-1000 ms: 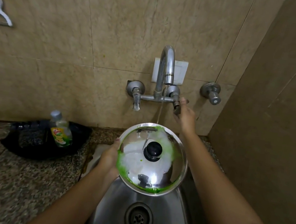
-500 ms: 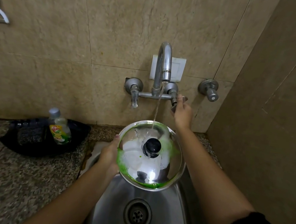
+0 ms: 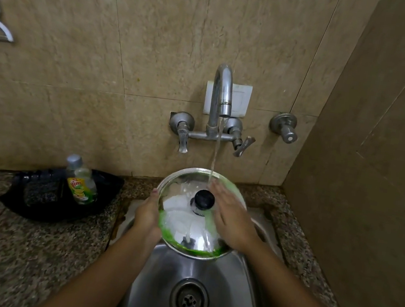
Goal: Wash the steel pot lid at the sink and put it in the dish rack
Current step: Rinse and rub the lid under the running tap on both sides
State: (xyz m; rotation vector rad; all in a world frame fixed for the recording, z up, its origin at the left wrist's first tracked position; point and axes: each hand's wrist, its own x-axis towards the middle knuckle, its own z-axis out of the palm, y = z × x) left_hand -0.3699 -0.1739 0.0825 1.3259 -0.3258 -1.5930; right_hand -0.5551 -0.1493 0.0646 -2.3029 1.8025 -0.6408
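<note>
The round steel pot lid [image 3: 181, 218] with a black knob is held tilted over the steel sink [image 3: 164, 279], smeared with green soap along its rim. My left hand [image 3: 147, 214] grips the lid's left edge. My right hand [image 3: 230, 220] lies flat with fingers apart on the lid's right side, touching the soapy surface. Water runs from the tap [image 3: 222, 95] and lands on the lid's far edge by my right fingertips. No dish rack is in view.
A dish soap bottle [image 3: 81, 181] stands in a black tray [image 3: 39, 202] with a scrubber on the granite counter [image 3: 12, 243] to the left. A separate valve [image 3: 284, 126] sticks out of the tiled wall at right. A side wall closes in the right.
My right hand left the right tap handle and came down flat onto the lid. The water stream grew from a trickle to a steady flow.
</note>
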